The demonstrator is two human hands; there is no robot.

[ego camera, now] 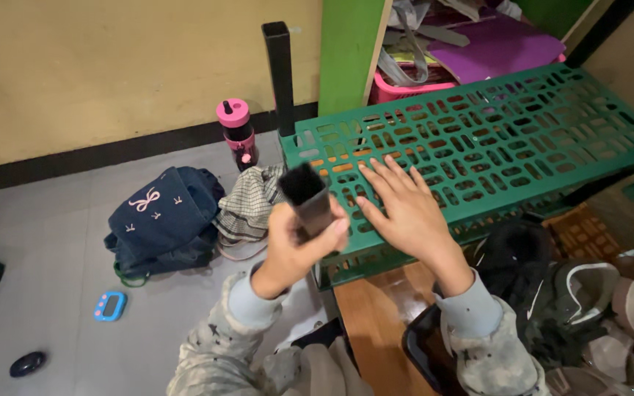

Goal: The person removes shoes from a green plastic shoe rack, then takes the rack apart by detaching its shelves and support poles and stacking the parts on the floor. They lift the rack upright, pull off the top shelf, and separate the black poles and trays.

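Note:
My left hand point(296, 246) is closed around a dark brush point(307, 196) with black bristles pointing up, held just off the near left corner of a green perforated plastic shelf top point(522, 125). My right hand point(403, 209) lies flat on that green surface, palm down with the fingers spread. Both arms wear pale patterned sleeves with grey cuffs.
On the grey floor at left lie a dark blue bag point(163, 220), a checked cloth point(249, 204), a pink-capped bottle point(238, 132), a small blue timer point(110, 305) and a black oval object point(27, 363). A black post point(280, 73) stands by the wall. Dark shoes point(552, 293) sit at right; a pink basket point(405, 88) sits behind.

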